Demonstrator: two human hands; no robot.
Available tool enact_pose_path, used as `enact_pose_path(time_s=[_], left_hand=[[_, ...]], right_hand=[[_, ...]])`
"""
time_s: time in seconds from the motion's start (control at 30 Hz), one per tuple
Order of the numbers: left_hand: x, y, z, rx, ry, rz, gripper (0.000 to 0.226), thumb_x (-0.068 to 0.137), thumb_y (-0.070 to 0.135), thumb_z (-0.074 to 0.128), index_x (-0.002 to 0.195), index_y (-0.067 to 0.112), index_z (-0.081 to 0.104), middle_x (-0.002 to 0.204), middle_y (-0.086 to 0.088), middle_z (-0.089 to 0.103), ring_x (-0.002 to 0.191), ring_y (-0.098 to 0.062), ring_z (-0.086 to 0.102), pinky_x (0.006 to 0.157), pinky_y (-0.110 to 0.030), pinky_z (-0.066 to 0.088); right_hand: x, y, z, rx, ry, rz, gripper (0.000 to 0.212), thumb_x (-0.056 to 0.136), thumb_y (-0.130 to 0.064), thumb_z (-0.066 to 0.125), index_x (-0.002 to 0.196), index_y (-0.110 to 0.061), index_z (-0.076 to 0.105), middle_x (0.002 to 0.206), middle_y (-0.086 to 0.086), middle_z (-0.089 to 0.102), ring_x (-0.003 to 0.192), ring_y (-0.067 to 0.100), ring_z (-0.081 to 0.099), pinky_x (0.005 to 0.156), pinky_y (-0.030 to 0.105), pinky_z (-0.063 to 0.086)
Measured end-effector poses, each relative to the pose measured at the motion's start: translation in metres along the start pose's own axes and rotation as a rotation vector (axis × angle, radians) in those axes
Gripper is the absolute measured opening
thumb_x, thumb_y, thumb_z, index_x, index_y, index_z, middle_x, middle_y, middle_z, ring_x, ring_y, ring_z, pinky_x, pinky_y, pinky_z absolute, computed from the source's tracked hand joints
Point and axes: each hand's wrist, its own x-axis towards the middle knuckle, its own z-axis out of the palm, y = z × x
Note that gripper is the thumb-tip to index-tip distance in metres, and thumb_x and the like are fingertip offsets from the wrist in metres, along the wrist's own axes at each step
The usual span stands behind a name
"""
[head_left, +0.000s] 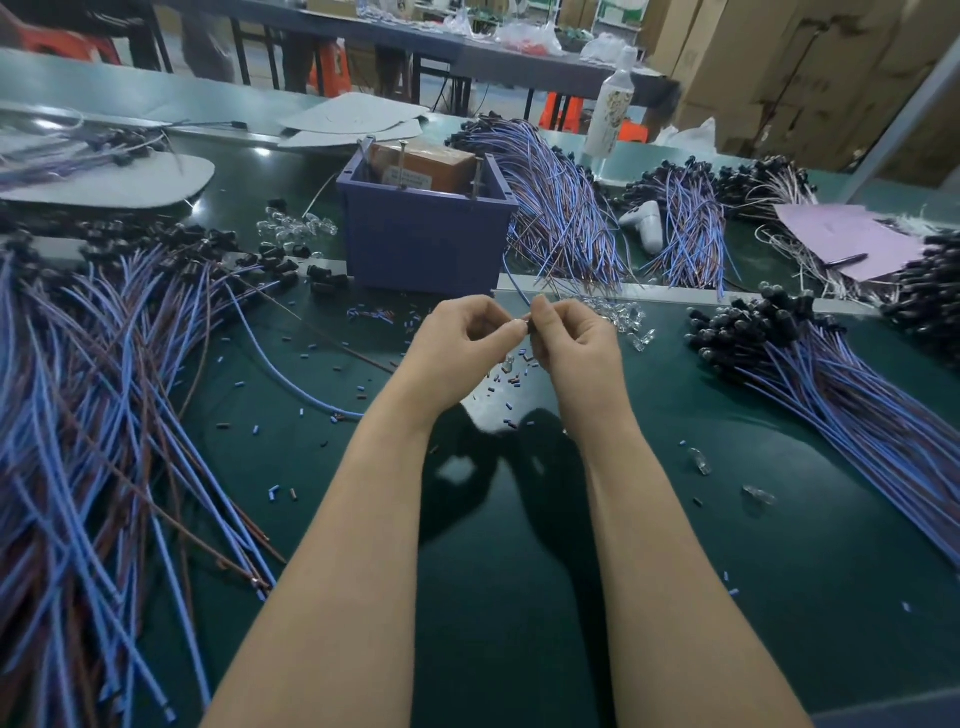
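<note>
A loose heap of blue and brown wires (78, 389) sprawls along the left edge of the bench (519, 571), dark fittings at their far ends. Near the middle of the bench, a person's left hand (462, 338) is raised above the green surface, its thumb and forefinger pinching a black cap (530, 327). The right hand (576, 343) meets it fingertip to fingertip, curled fingers pinching the same cap from the other side. A blue wire (514, 288) runs from the cap toward the near right corner of a blue box (426, 234) standing just behind the hands. Short cut bits (498, 379) litter the surface beneath the hands, and clear plastic pieces (623, 314) lie just right of them. A tidy bundle of capped wires (831, 374) fans out toward the right edge.
</note>
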Motion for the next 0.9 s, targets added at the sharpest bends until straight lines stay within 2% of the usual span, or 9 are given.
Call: enact_pose_path(time_s=[0.1,0.17,0.27,0.33,0.43,0.57,0.67,0.77,0.9], left_hand=[[0.000,0.001,-0.002,0.034,-0.013,-0.063,0.020,0.088,0.024,0.062,0.069,0.018,0.061,0.058,0.011,0.055,0.055,-0.003,0.046,0.059,-0.021,0.037],[-0.001,0.001,-0.013,0.011,0.022,-0.113,0.022,0.088,0.022,0.059,0.067,0.017,0.061,0.050,0.014,0.056,0.044,0.004,0.041,0.052,-0.016,0.034],[0.003,0.000,-0.037,0.032,0.276,-0.115,0.024,0.088,0.027,0.058,0.066,0.018,0.063,0.051,0.014,0.057,0.043,0.006,0.043,0.055,-0.022,0.038],[0.007,-0.002,-0.039,0.002,0.442,-0.111,0.022,0.089,0.028,0.057,0.070,0.018,0.063,0.062,0.009,0.063,0.059,-0.002,0.054,0.070,-0.030,0.048],[0.010,-0.005,-0.025,-0.002,0.423,-0.167,0.011,0.090,0.024,0.059,0.088,0.014,0.064,0.086,-0.001,0.068,0.083,-0.015,0.061,0.089,-0.036,0.051],[0.012,-0.009,-0.016,0.029,0.371,-0.200,0.009,0.088,0.019,0.062,0.096,0.015,0.059,0.082,0.007,0.058,0.083,-0.013,0.056,0.090,-0.035,0.050],[0.011,-0.007,-0.011,0.148,0.318,-0.201,0.011,0.089,0.021,0.061,0.100,0.022,0.062,0.089,0.007,0.063,0.101,-0.021,0.058,0.097,-0.042,0.045],[0.010,-0.004,-0.008,0.290,0.296,-0.163,0.025,0.091,0.022,0.059,0.115,0.022,0.065,0.105,0.002,0.069,0.110,-0.026,0.057,0.100,-0.039,0.043],[0.008,-0.004,-0.002,0.342,0.271,-0.127,0.022,0.090,0.015,0.059,0.111,0.016,0.066,0.096,0.002,0.066,0.089,-0.016,0.058,0.083,-0.020,0.042]], right_hand=[[0.000,0.003,0.002,-0.085,0.001,0.003,0.032,0.097,-0.022,0.053,0.067,-0.011,0.052,0.050,-0.009,0.039,0.048,0.007,0.030,0.047,0.019,0.027],[0.006,0.003,-0.012,-0.125,0.134,0.101,0.035,0.097,-0.024,0.052,0.063,-0.016,0.048,0.055,-0.004,0.039,0.051,0.010,0.030,0.049,0.023,0.026],[0.018,0.001,-0.039,-0.157,0.364,0.129,0.034,0.096,-0.022,0.053,0.064,-0.017,0.047,0.059,0.000,0.044,0.053,0.011,0.036,0.052,0.023,0.029],[0.022,0.001,-0.030,-0.259,0.297,0.096,0.022,0.094,-0.017,0.055,0.071,-0.019,0.053,0.067,-0.001,0.056,0.060,0.010,0.049,0.056,0.020,0.041],[0.023,0.005,-0.002,-0.428,0.112,0.147,0.012,0.089,-0.009,0.056,0.083,-0.019,0.060,0.084,0.001,0.064,0.077,0.016,0.060,0.074,0.031,0.053],[0.025,0.004,0.010,-0.586,-0.019,0.101,0.025,0.091,-0.005,0.050,0.102,-0.018,0.068,0.102,0.002,0.068,0.090,0.014,0.062,0.080,0.025,0.049],[0.022,0.003,0.005,-0.691,-0.039,0.069,0.026,0.092,-0.010,0.050,0.106,-0.019,0.070,0.103,-0.001,0.067,0.091,0.013,0.061,0.075,0.017,0.040],[0.016,0.006,0.000,-0.824,-0.062,0.107,0.018,0.089,-0.022,0.060,0.103,-0.017,0.071,0.100,0.004,0.070,0.095,0.018,0.062,0.084,0.024,0.046],[0.011,0.008,0.010,-1.018,-0.123,0.117,0.018,0.090,-0.023,0.056,0.101,-0.024,0.070,0.109,0.008,0.065,0.104,0.028,0.058,0.091,0.039,0.047]])
